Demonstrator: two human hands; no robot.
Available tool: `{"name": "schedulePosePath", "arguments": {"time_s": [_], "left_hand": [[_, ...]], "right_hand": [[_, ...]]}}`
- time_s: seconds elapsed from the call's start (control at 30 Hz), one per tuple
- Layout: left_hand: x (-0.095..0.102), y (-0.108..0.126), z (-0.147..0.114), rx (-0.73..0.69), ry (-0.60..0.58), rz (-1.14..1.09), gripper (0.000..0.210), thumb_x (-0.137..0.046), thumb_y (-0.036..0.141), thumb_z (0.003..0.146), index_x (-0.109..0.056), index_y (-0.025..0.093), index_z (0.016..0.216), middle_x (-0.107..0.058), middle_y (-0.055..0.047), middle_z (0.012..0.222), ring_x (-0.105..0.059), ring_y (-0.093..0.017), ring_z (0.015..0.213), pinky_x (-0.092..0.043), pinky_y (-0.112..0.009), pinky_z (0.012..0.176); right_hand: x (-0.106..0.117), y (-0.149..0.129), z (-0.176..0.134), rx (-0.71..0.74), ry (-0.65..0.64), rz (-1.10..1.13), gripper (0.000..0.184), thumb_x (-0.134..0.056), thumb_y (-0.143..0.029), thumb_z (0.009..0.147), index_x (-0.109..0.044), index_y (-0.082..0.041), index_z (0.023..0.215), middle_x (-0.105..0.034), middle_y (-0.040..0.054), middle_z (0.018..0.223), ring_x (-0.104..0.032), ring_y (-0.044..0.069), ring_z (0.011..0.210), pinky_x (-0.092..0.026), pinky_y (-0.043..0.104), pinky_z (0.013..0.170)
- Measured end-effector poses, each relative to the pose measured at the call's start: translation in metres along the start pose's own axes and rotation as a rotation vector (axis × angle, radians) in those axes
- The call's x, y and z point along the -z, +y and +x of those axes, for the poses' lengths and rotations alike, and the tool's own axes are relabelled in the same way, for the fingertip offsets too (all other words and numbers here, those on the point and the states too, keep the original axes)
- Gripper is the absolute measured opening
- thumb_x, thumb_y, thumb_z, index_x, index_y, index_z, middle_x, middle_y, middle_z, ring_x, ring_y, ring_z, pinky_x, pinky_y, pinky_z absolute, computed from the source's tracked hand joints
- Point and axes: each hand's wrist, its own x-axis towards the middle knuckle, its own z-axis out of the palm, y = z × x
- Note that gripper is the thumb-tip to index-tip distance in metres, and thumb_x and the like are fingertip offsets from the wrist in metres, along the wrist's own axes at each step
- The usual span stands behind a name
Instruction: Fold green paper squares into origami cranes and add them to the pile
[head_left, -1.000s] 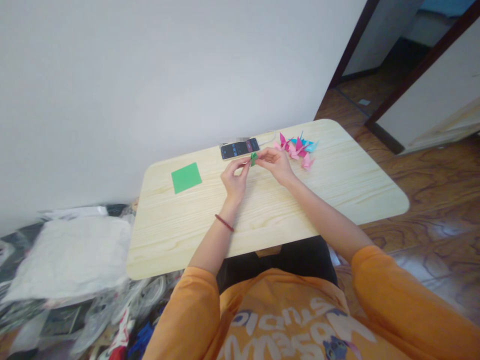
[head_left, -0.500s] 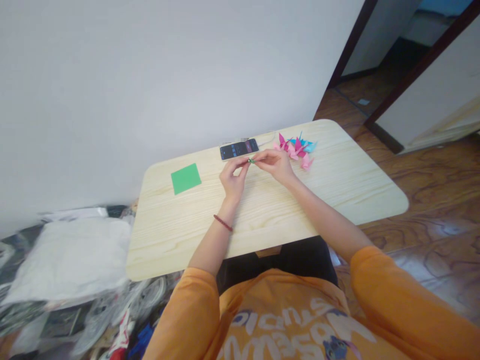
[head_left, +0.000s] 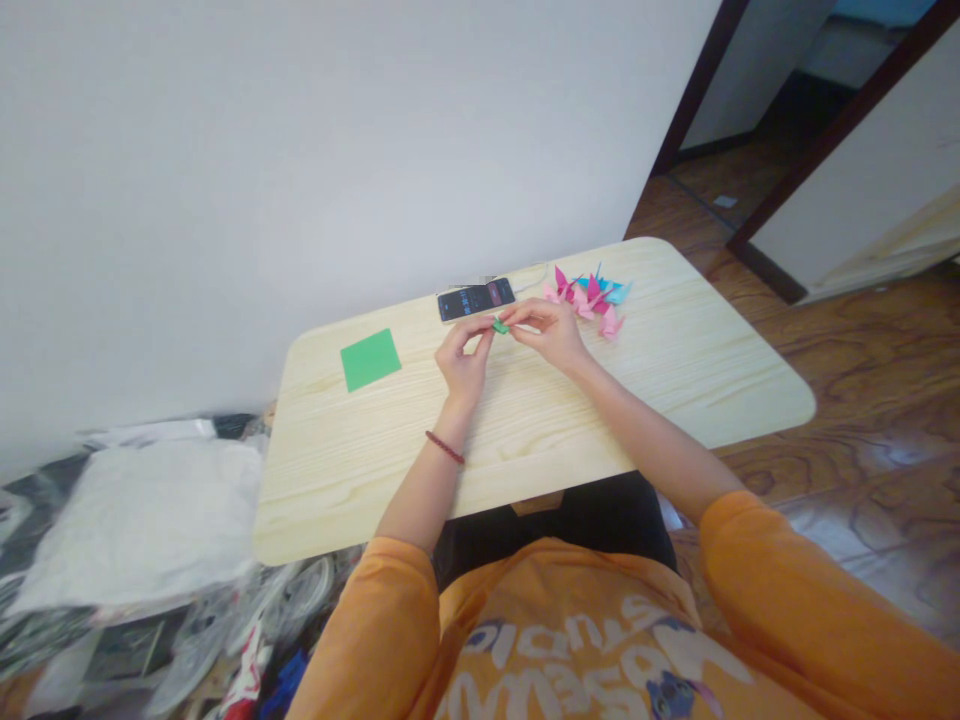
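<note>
Between my fingertips is a small piece of folded green paper (head_left: 500, 326), held above the middle of the table. My left hand (head_left: 463, 358) pinches its left side between thumb and fingers. From the other side my right hand (head_left: 550, 330) pinches it too, the fingers closed together. Most of the folds are too small to make out. To the left a flat square of green paper (head_left: 370, 360) lies on the table. Just right of my right hand sits a cluster of pink, magenta and blue paper cranes (head_left: 598, 297).
A phone (head_left: 476, 299) with a lit screen and a cable lies behind my hands, near the wall. The pale wooden table (head_left: 360, 470) has rounded corners. A white bag (head_left: 142, 520) and plastic-wrapped items lie at the lower left. A doorway is at the upper right.
The folded green paper has turned in my fingers and shows more of its green surface. Both hands stay in nearly the same place.
</note>
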Motion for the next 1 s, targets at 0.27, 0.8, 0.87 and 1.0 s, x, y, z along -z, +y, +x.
{"name": "schedulePosePath", "arguments": {"time_s": [0.27,0.8,0.87,1.0], "left_hand": [[0.002,0.003,0.002,-0.037,0.013,0.079,0.013,-0.067,0.034,0.083,-0.066,0.021,0.085,-0.070,-0.003,0.085,-0.067,-0.015,0.085,-0.054,-0.032,0.082],[-0.012,-0.001,0.003,0.548,-0.071,-0.351,0.049,-0.084,0.038,0.062,-0.055,0.020,0.096,-0.072,-0.002,0.082,-0.071,-0.015,0.073,-0.057,-0.028,0.071],[-0.012,0.000,0.001,0.601,-0.081,-0.370,0.048,-0.084,0.038,0.060,-0.056,0.019,0.094,-0.072,-0.003,0.080,-0.071,-0.015,0.073,-0.057,-0.028,0.071],[-0.013,0.002,0.001,0.635,-0.053,-0.380,0.050,-0.087,0.036,0.056,-0.055,0.019,0.091,-0.072,0.000,0.072,-0.070,-0.014,0.065,-0.057,-0.027,0.066]], "right_hand": [[0.000,0.000,0.000,0.084,0.028,-0.078,0.014,-0.076,-0.035,0.070,-0.070,-0.023,0.074,-0.069,0.0049,0.089,-0.065,0.018,0.090,-0.056,0.037,0.087],[0.002,0.013,0.006,-0.224,0.116,0.092,0.036,-0.083,-0.042,0.055,-0.064,-0.019,0.074,-0.068,0.0012,0.070,-0.064,0.015,0.065,-0.056,0.032,0.065],[0.002,0.013,0.006,-0.226,0.140,0.079,0.037,-0.084,-0.043,0.053,-0.063,-0.019,0.073,-0.067,0.0002,0.067,-0.063,0.014,0.062,-0.056,0.031,0.064],[0.001,0.013,0.005,-0.242,0.168,0.068,0.039,-0.084,-0.045,0.053,-0.062,-0.020,0.072,-0.066,-0.0012,0.064,-0.062,0.014,0.059,-0.056,0.031,0.064]]}}
